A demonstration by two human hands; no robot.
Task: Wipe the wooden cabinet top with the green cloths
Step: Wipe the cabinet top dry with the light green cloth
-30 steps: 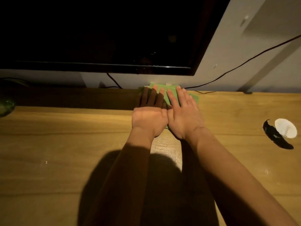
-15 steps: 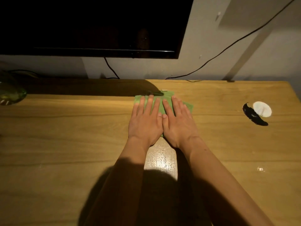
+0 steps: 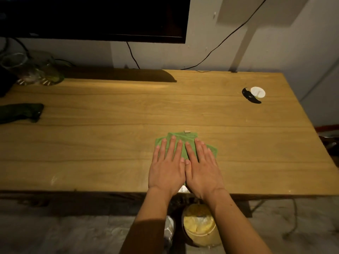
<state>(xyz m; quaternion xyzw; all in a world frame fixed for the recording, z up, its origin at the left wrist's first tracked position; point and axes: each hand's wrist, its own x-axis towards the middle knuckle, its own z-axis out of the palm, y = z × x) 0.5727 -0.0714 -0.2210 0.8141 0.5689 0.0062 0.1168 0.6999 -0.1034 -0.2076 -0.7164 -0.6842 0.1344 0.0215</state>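
The wooden cabinet top [image 3: 110, 143] fills the middle of the view. Near its front edge lie the green cloths [image 3: 183, 139], folded and overlapping, mostly covered by my hands. My left hand [image 3: 167, 167] presses flat on the left part with straight, spread fingers. My right hand [image 3: 200, 169] presses flat on the right part, thumb touching the left thumb. A small pale tag [image 3: 187, 131] sticks out at the cloths' far edge.
A dark TV [image 3: 91, 17] hangs above the back edge, cables running down the wall. Glass jars [image 3: 34, 70] stand at the back left, a dark green cloth [image 3: 20, 112] at the left edge. A white disc [image 3: 257, 92] lies far right. A bucket [image 3: 199, 226] sits on the floor below.
Both hands have dragged the green cloths from the back edge under the TV toward the cabinet's front edge. The fingers stay flat throughout.
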